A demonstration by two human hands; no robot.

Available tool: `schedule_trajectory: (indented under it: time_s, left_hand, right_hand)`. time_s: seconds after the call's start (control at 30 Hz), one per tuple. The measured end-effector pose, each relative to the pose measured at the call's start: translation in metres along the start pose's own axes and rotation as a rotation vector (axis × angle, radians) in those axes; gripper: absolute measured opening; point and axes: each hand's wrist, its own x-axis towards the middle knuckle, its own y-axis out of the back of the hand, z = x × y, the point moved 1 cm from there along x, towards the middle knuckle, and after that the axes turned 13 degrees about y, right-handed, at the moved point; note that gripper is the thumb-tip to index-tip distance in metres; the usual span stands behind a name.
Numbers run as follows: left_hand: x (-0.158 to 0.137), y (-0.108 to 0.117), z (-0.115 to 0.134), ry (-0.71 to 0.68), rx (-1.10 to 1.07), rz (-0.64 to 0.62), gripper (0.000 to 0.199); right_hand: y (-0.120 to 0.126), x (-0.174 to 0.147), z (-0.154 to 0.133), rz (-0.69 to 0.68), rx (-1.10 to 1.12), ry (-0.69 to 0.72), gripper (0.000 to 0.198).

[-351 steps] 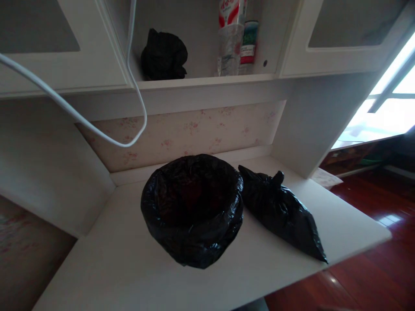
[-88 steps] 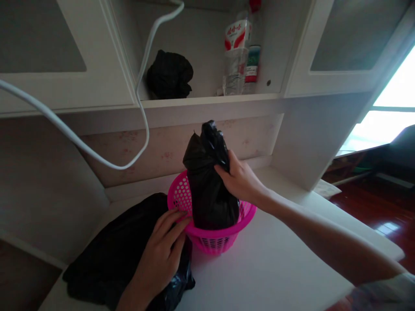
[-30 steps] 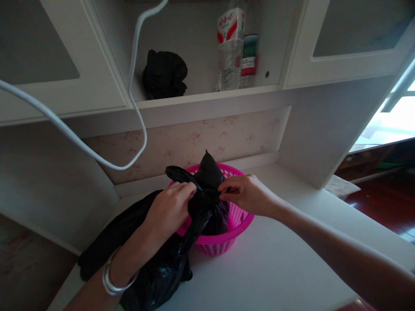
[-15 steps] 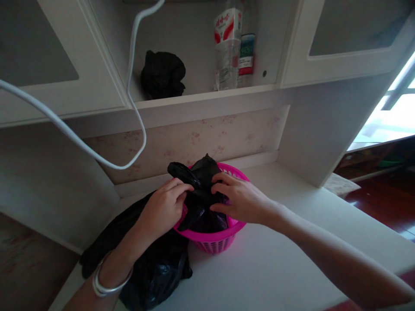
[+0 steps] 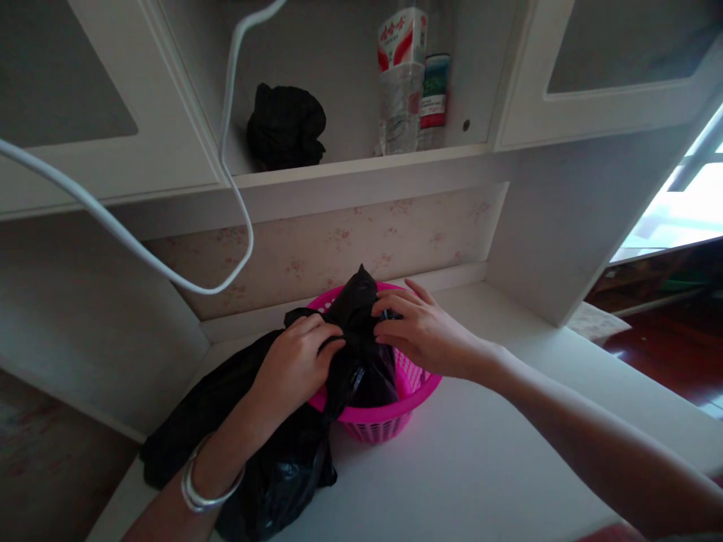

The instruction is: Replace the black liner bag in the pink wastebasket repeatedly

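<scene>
A pink plastic basket (image 5: 376, 414) with slotted sides stands on the white desktop, and a black plastic bag (image 5: 370, 380) lies bunched inside it. My left hand (image 5: 302, 354), with a silver bangle on its wrist, pinches the bag's gathered top over the basket's left rim. On the other side my right hand (image 5: 421, 327) has its fingers curled onto the same bag near the right rim; its fingertips are partly lost against the black plastic. Another black plastic bag (image 5: 282, 474) lies on the desktop left of the basket, partly behind my left forearm.
Above, an open shelf holds a bundled black bag (image 5: 287, 128), a clear bottle (image 5: 401, 105) and a second bottle (image 5: 434, 94) behind it. A white cable (image 5: 141, 252) hangs across the upper left. A side panel (image 5: 559, 226) bounds the desk at right.
My left hand has shifted slightly right with the bag's top. My right hand has moved a little up and right, and the black plastic between the hands has changed shape.
</scene>
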Motion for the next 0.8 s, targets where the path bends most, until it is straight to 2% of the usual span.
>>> schedule_trajectory:
  time_s: [0.13, 0.23, 0.33, 0.4, 0.47, 0.53, 0.63, 0.8]
  left_hand:
    - [0.006, 0.009, -0.027, 0.038, -0.152, 0.055, 0.016]
    - [0.005, 0.018, -0.041, 0.108, -0.274, 0.006, 0.016]
    - [-0.002, 0.020, -0.033, 0.157, -0.358, -0.098, 0.019]
    - [-0.006, 0.017, -0.018, 0.181, -0.367, -0.131, 0.026]
    - [-0.008, 0.012, -0.003, 0.177, -0.312, -0.121, 0.034]
    - [-0.007, 0.007, 0.006, 0.153, -0.204, -0.070, 0.038]
    - [-0.006, 0.004, 0.006, 0.084, -0.127, -0.022, 0.027]
    - [-0.014, 0.007, -0.001, -0.043, -0.188, -0.045, 0.016]
  right_hand:
    - [0.013, -0.032, 0.019, 0.024, 0.052, -0.087, 0.018]
    - [0.018, -0.048, 0.027, 0.063, 0.151, -0.153, 0.023]
    - [0.017, -0.042, 0.017, 0.103, 0.236, -0.178, 0.023]
    - [0.013, -0.028, 0.005, 0.087, 0.247, -0.157, 0.033]
    - [0.005, -0.011, -0.005, 0.028, 0.221, -0.130, 0.039]
    - [-0.003, 0.001, -0.009, -0.039, 0.197, -0.110, 0.030]
    - [-0.006, 0.004, -0.009, -0.074, 0.229, -0.109, 0.019]
    - [0.006, -0.004, -0.005, -0.170, 0.517, -0.135, 0.027]
